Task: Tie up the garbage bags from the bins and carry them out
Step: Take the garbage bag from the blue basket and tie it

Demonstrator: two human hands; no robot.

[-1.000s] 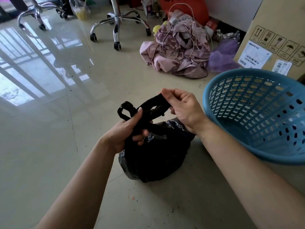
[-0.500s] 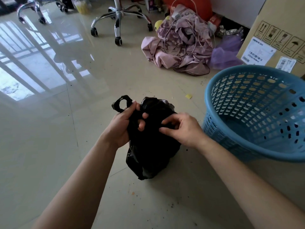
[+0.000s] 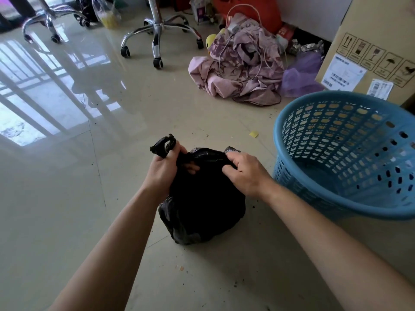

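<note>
2 hands clamping the bag on the floor beside the bin: left hand gripping 1 handle, right hand pinching the other. Tying underway, I'm judging; next needs crossing and cinching.

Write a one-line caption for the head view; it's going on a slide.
Both hands, left and right, grip a black garbage bag beside a blue basket.

One black garbage bag, two hands, one blue basket, two chair bases, one cardboard box, one cloth heap.
</note>
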